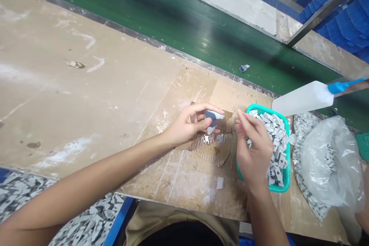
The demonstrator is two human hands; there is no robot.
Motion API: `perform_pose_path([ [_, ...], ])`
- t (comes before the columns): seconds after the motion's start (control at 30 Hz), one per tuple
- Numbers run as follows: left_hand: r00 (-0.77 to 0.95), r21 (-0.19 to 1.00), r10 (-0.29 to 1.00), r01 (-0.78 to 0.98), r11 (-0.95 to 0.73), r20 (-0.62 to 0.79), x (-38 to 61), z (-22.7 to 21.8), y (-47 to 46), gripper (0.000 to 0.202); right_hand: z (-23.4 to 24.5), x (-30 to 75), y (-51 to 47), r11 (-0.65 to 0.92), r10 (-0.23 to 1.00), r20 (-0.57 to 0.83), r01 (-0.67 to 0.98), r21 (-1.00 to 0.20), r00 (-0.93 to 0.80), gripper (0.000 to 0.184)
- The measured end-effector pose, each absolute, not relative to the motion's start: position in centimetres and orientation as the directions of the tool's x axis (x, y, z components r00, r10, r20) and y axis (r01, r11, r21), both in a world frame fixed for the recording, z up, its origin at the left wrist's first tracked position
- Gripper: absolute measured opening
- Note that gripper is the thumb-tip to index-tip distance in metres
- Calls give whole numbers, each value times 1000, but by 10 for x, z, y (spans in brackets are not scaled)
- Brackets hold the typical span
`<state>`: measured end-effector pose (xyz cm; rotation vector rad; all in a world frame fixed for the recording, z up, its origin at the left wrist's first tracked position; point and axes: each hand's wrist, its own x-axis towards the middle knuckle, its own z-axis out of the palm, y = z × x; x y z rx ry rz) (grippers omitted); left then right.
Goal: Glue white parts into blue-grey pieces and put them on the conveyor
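Observation:
My left hand (198, 120) pinches a small dark grey and white plastic part (211, 118) between thumb and fingers, above a worn patch of cardboard (213, 152). To its right, my right hand (255, 138) is closed, thumb and fingertips pressed together. Whatever sits in that pinch, if anything, is too small to make out. The right hand is in front of the left side of a green basket (285, 182) heaped with small white and grey pieces (275, 130). The two hands are apart.
A white squeeze bottle (302, 98) with a blue nozzle lies tilted behind the basket. At right is a clear plastic bag (331, 161) of pieces. Beyond the cardboard-covered table (100, 96) runs a green conveyor belt (173, 27) carrying a few parts. A blue bin (117, 221) of pieces stands lower left.

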<state>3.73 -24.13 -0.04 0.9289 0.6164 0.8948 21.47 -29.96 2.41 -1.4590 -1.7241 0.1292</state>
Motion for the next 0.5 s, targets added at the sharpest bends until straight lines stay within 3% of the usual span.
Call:
perform_pose_path([
  [0.1,544,728,809,-461,508,-220,33,3,-235,20,23,219,-300,254,811,556,746,-616,182,37],
  [0.27,536,581,769,-520,626,-349,26,4,-229,26,20,225,-302,138,793,496,690,-711,353,34],
  [0.4,547,539,749,-529,655,-373,23,5,-225,28,24,241,-302,0,789,356,580,-815,500,39],
  [0.5,503,599,771,-497,628,-391,24,5,-224,26,26,259,-300,-118,777,346,662,-740,525,41],
])
